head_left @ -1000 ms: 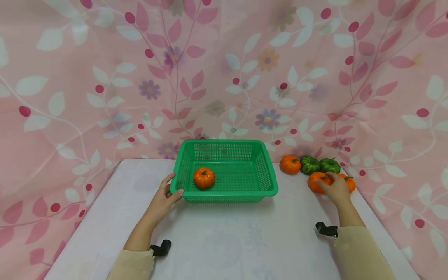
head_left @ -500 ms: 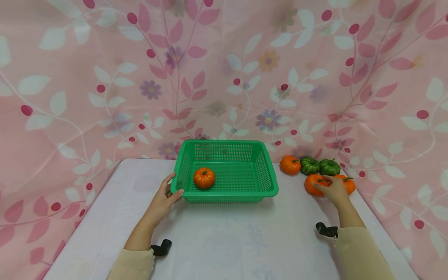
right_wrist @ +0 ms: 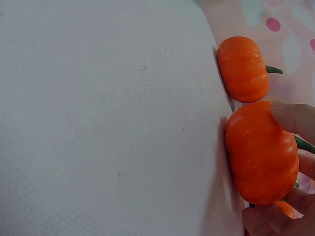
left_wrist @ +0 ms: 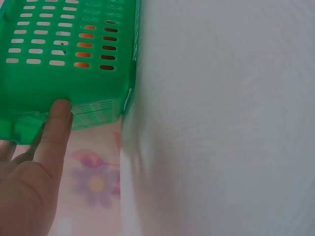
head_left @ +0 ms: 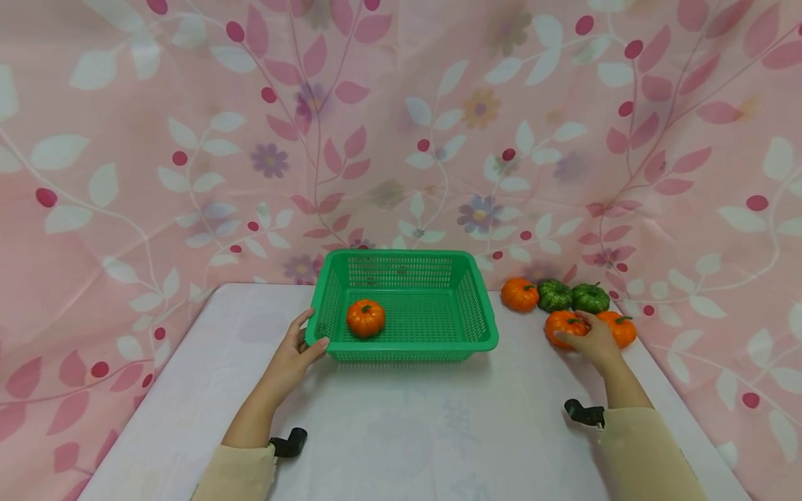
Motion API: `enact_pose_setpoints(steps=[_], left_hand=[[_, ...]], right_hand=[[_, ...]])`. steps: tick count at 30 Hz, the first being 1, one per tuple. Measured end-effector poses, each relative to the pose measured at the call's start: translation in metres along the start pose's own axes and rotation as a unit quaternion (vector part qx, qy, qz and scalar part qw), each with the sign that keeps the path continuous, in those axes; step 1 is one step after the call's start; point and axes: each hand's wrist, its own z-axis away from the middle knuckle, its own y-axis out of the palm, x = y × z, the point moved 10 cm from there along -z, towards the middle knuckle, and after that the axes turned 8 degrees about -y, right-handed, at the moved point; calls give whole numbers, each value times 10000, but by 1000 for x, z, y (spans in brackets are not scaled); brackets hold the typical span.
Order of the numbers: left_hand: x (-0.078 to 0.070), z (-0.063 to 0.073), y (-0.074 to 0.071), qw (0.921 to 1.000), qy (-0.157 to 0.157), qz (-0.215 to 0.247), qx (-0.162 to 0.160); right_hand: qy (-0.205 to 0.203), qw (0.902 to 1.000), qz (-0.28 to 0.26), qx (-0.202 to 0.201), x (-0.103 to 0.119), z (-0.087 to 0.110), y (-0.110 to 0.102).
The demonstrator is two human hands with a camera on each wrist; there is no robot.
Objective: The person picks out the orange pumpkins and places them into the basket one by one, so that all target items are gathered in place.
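Green basket (head_left: 401, 346) is sitting toward the back of the white bench (head_left: 407, 431), roughly mid-frame in the head view, and one orange pumpkin (head_left: 365, 319) is lying inside it, over on the left half of the floor. Left hand (head_left: 293, 353) is holding the basket's near left corner, only slightly open: the thumb is resting on the near side and the other fingers are wrapping loosely around the left side.

Right hand (head_left: 601, 342) is over at the right end, and it's gripping a second orange pumpkin (right_wrist: 262, 157), thumb on one side and fingers on the other, so that hand is opening only about as wide as the fruit. Its green stem is poking up between the digits. Honestly can't tell whether that one is touching the bench or being held a hair above it.

Around it, a third orange pumpkin (head_left: 622, 330) is sitting just beside it on the right, partly hiding behind the fingers. Behind those two, a row is running along the back: a fourth orange pumpkin (head_left: 520, 295) nearest the basket, then two dark green pumpkins (head_left: 554, 296) side by side.

Pink floral cloth (head_left: 388, 139) is hanging behind everything, and both cream sleeves (head_left: 648, 452) are reaching in from the bottom edge
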Motion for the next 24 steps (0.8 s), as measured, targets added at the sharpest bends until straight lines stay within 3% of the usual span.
enact_pose_setpoints(steps=[24], left_hand=[[0,0,0,10000,-11,56,29]], right_hand=[[-226,9996,89,122,17,13,0]])
